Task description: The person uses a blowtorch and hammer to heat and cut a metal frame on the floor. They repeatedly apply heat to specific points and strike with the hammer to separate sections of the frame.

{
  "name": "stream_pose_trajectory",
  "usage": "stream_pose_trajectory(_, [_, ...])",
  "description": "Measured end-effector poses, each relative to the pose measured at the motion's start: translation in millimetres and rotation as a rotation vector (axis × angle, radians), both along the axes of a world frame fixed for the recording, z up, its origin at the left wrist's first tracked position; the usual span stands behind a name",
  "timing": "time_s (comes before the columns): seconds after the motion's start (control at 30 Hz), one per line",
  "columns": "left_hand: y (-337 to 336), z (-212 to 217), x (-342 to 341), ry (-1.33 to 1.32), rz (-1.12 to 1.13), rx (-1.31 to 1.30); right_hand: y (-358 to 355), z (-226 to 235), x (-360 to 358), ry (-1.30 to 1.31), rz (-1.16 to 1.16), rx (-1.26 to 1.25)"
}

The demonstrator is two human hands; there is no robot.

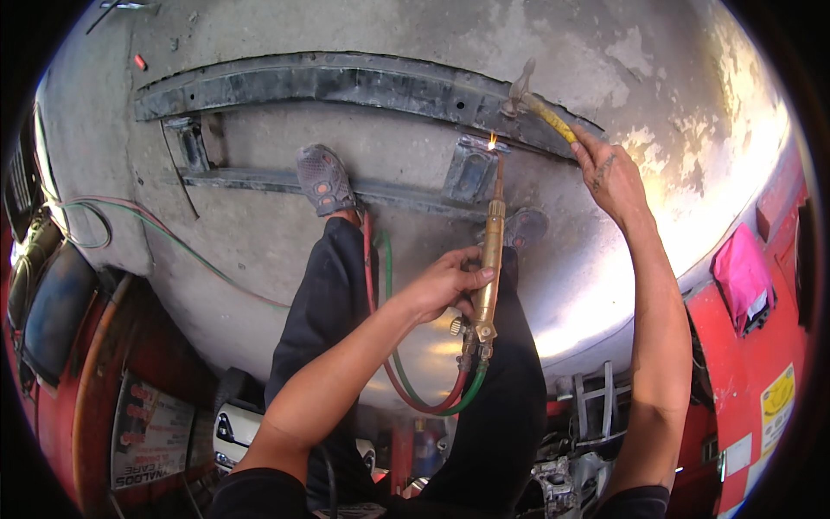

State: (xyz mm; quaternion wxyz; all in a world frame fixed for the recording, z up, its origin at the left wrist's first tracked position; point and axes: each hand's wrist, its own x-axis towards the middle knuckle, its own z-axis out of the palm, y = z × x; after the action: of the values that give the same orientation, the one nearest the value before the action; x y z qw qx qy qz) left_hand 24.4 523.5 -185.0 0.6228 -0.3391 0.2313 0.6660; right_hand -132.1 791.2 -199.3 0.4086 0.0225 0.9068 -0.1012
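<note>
My left hand is wrapped round a brass gas torch whose tip points away from me. A small orange flame shows at the tip, beside a dark metal bracket. Red and green hoses loop from the torch's lower end. My right hand grips a hammer by its yellow handle. The hammer's head is over the right part of a long, curved dark metal beam, close to its edge; whether they touch I cannot tell. A straight metal bar lies nearer, under my left shoe.
The beam lies on a grey concrete floor. A thin rod leans at its left end, near a second bracket. Hoses trail across the floor at left. Pink cloth hangs on a red surface at right; metal parts stand behind.
</note>
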Motion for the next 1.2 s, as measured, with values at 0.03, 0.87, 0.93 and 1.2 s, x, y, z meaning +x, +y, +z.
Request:
stream_pose_trajectory(0.03, [0, 0, 0, -0.004, 0.001, -0.004, 0, 6, -6, 0.050, -0.064, -0.014])
stream_pose_trajectory(0.87, [-2, 3, -5, -0.004, 0.013, -0.012, 2, -13, 15, -0.064, 0.142, 0.014])
stream_pose_trajectory(0.93, [-2, 2, -4, -0.010, 0.024, -0.001, -7, 0, 0, -0.044, 0.039, 0.002])
stream_pose_trajectory(1.2, [-2, 4, -7, 0.010, 0.008, -0.022, -5, -19, 26, -0.075, 0.183, 0.043])
